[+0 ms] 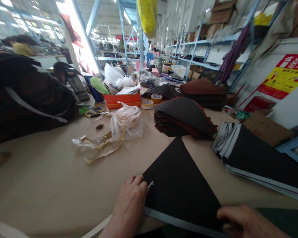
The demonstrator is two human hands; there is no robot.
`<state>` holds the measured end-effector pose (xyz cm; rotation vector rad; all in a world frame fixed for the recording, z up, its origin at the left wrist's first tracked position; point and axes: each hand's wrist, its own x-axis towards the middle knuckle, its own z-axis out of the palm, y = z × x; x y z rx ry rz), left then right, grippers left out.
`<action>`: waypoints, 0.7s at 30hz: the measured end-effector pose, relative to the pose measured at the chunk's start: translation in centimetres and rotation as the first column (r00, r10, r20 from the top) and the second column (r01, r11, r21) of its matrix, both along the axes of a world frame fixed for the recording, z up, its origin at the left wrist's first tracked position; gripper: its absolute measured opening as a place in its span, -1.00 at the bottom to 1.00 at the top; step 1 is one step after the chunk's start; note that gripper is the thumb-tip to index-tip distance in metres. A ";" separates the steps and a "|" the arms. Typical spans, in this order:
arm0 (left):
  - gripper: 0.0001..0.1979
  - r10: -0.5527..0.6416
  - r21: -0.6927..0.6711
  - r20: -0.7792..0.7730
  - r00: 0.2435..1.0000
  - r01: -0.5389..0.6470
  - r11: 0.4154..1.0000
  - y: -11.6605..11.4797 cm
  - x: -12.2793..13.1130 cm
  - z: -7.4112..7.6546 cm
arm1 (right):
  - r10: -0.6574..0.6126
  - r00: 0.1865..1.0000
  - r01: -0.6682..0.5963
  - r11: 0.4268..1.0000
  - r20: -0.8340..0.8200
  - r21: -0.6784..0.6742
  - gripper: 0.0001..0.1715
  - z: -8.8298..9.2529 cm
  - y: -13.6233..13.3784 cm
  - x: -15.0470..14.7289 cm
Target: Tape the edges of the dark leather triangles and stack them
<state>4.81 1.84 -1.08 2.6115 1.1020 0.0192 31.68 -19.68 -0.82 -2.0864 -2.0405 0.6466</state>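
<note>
A black triangular sheet [180, 183] lies flat on the beige table [47, 178] right in front of me, its tip pointing away. My left hand [129, 206] rests on its left edge, fingers curled and pressed together beside a small white tab. My right hand [248, 221] lies on the sheet's lower right corner, fingers bent down onto the material. A grey strip runs along the sheet's near edge between both hands.
A stack of black sheets with white edges [253, 155] lies at right. Piles of dark red-brown cut pieces [183, 117] sit behind. A tape roll in crumpled plastic [109, 129], an orange box [123, 99], tape rolls and blue shelving fill the back.
</note>
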 end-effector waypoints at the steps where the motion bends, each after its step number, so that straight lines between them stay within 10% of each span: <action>1: -0.72 -0.004 0.006 0.012 1.000 0.004 1.000 0.0 0.0 -0.1 | -0.085 0.996 0.085 0.995 -0.003 0.048 -0.69 0.5 1.3 0.8; 10: -0.69 0.004 -0.001 0.066 0.998 -0.004 1.000 -0.3 -0.3 -0.4 | -0.076 0.981 0.054 0.990 0.179 0.127 -0.53 -0.6 14.2 4.4; 17: -0.73 0.071 -0.210 0.195 0.978 -0.029 0.977 -0.1 -0.6 0.2 | -0.118 0.983 0.110 0.992 0.142 0.065 -0.54 -2.0 8.4 2.4; 21: -0.71 0.205 -0.530 0.278 0.939 -0.028 0.847 -1.5 0.8 1.9 | -0.184 0.983 0.184 0.981 -0.003 0.059 -0.55 -1.3 6.7 1.6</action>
